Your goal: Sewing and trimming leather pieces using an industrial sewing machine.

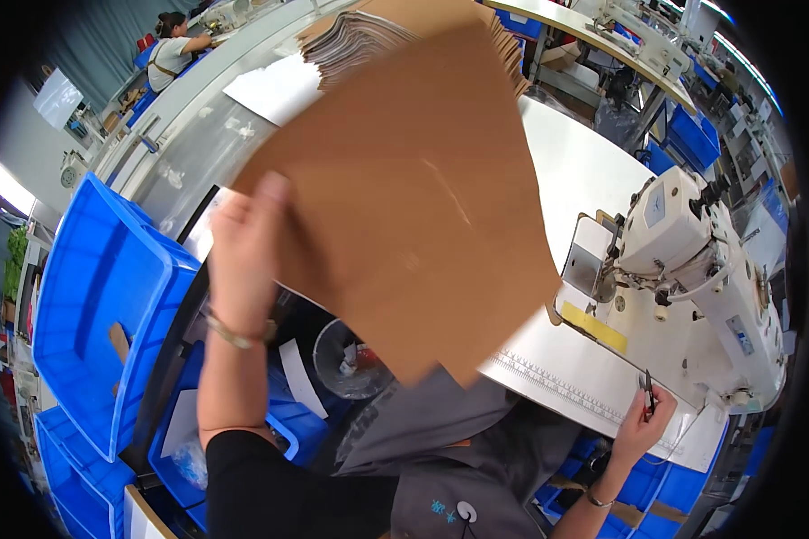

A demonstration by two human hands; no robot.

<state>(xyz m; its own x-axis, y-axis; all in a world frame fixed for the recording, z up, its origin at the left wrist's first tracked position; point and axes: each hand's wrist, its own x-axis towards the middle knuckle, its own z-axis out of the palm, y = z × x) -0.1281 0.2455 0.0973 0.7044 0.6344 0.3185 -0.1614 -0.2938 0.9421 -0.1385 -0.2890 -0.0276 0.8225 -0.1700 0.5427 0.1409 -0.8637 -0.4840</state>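
My left hand point(245, 256) is closed on the left edge of a large brown leather-like panel point(413, 207), lifted in front of me. The panel has a notched lower edge and hides much of the white worktable point(571, 162). At the lower right, my right hand point(643, 427) grips a small pair of thread snips point(648, 395) with dark blades pointing up. It is by the table's front edge, close to a printed ruler strip point(557, 382). Just beyond it stands a white sewing machine point(683, 234).
Behind the panel lies a stack of similar brown pieces point(355, 49). Blue bins point(108, 296) stand at my left. Below the panel is a clear plastic-lined bin point(342, 364). A yellow strip point(593, 325) lies by the machine. Another person point(171, 54) sits far left.
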